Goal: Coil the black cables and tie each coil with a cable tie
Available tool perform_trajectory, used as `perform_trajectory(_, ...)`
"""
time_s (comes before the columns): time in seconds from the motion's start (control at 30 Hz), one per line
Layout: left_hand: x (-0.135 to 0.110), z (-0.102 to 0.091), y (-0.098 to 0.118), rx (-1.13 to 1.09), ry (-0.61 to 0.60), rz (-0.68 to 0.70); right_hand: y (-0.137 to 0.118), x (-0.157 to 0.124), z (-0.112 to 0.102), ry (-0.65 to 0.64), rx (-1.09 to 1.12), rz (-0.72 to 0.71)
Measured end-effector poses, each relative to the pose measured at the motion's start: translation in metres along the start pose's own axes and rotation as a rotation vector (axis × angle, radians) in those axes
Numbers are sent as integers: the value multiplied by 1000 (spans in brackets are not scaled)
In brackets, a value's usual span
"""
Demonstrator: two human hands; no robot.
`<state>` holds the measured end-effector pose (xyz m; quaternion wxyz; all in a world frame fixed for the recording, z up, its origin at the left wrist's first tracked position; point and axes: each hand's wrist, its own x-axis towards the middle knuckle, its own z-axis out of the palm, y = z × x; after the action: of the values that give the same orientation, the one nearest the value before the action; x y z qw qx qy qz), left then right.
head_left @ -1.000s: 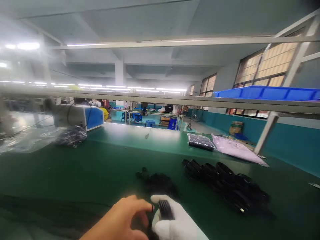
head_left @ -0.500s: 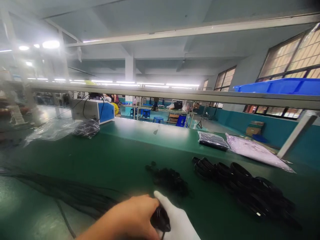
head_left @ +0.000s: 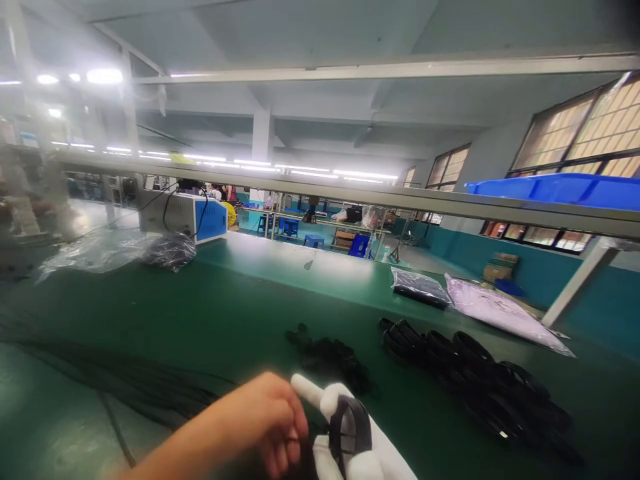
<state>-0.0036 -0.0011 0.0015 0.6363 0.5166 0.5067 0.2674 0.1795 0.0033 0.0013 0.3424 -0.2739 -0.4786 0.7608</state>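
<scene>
A coiled black cable (head_left: pixel 351 427) is gripped by my right hand (head_left: pixel 383 447), which wears a white glove and has its index finger stretched out to the left. Bare and slightly blurred, my left hand (head_left: pixel 280 417) is just left of the coil, its fingers curled together. What the left fingers hold, if anything, I cannot make out. Beyond both hands lies a loose pile of small black loops (head_left: pixel 335 360). Farther right, several coiled black cables (head_left: pixel 470 373) are heaped on the green table (head_left: pixel 225 300).
Long black cables (head_left: pixel 125 383) stretch across the left side. Behind are a clear plastic bag (head_left: pixel 110 250), a blue-sided machine (head_left: pixel 210 219), a bagged black item (head_left: pixel 420 287) and a pale pink bag (head_left: pixel 500 310). Overhead, a rail (head_left: pixel 350 187) carries a blue tray (head_left: pixel 555 188).
My left hand has drawn back leftward from the coil. My right hand has turned, so the coil's opening now shows. The view has shifted slightly.
</scene>
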Motion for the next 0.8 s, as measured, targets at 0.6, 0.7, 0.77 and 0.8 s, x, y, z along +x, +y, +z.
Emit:
perform_trajectory(0.6, 7, 14, 14, 573, 540, 484, 42, 27, -10, -194, 346, 73)
perform_trajectory(0.7, 8, 6, 15, 544, 537, 431, 45, 30, -12, -197, 382, 34)
perform_trajectory(0.77, 3, -1, 17, 399, 421, 402, 46, 32, -15, -195, 392, 19)
perform_trajectory(0.8, 1, -5, 17, 302, 330, 387, 46, 34, -16, -220, 419, 75)
